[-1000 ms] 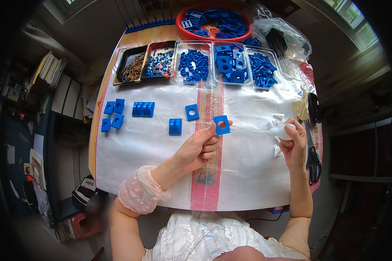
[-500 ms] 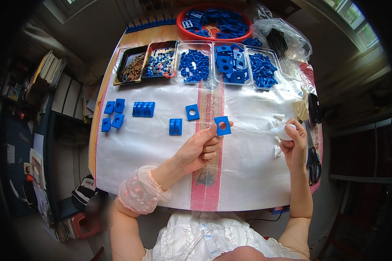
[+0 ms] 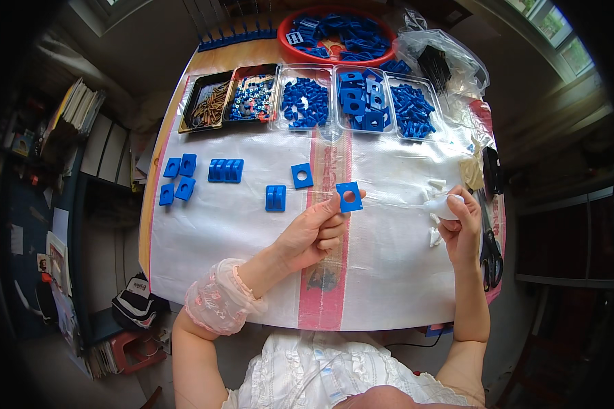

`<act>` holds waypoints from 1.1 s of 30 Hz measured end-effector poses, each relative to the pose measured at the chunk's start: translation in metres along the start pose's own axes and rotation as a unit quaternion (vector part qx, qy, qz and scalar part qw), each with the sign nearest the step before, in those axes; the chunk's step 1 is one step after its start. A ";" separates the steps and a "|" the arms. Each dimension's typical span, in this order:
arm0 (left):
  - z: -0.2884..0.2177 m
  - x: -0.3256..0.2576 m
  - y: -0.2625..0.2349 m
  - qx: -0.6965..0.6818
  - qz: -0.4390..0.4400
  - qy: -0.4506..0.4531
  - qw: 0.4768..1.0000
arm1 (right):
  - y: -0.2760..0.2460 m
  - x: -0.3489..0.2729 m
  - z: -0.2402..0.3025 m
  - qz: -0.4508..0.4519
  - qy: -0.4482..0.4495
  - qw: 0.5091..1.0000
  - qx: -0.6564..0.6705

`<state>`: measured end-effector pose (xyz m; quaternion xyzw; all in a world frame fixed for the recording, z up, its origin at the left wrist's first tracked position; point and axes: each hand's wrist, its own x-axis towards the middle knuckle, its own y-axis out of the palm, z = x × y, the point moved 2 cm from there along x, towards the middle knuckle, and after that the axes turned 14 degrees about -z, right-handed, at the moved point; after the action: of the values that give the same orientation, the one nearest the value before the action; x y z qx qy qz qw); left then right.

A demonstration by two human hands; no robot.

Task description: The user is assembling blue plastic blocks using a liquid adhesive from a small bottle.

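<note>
Between the thumb and fingers of my left hand (image 3: pixel 314 232) is a flat blue square plate with a round hole (image 3: pixel 357 204), held up over the middle of the table. My right hand (image 3: pixel 462 228) grips a small white bottle (image 3: pixel 445 207) near the right side; its far end is hard to make out. Behind the held plate lies a similar blue holed plate (image 3: pixel 309 182). To its left stand a pair of blue curved pieces (image 3: pixel 275 198) and a row of the same kind (image 3: pixel 225 170). Several blue holed pieces (image 3: pixel 185 189) are grouped at the far left.
Trays of brass-coloured screws (image 3: pixel 211 105), small nuts (image 3: pixel 252 99) and blue parts (image 3: pixel 304 102) line the back. Behind them stands a red basin (image 3: pixel 284 51) of blue parts. White scraps (image 3: pixel 435 237), black scissors (image 3: pixel 491 262) and a clear plastic bag (image 3: pixel 467 61) are on the right.
</note>
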<state>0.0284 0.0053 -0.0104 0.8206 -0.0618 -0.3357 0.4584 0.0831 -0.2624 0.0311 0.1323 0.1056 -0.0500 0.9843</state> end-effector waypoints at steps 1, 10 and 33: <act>0.000 0.000 0.000 -0.002 0.000 -0.002 1.000 | 0.000 0.000 0.000 -0.001 0.000 1.000 0.007; 0.001 0.001 -0.001 -0.004 0.000 -0.003 1.000 | 0.000 0.000 0.000 0.002 -0.005 1.000 0.002; 0.002 -0.001 0.002 0.058 0.001 -0.001 0.998 | 0.008 -0.008 -0.008 0.012 0.030 0.999 0.021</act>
<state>0.0268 0.0028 -0.0093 0.8455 -0.0821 -0.3316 0.4105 0.0749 -0.2523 0.0270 0.1555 0.1325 -0.0368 0.9782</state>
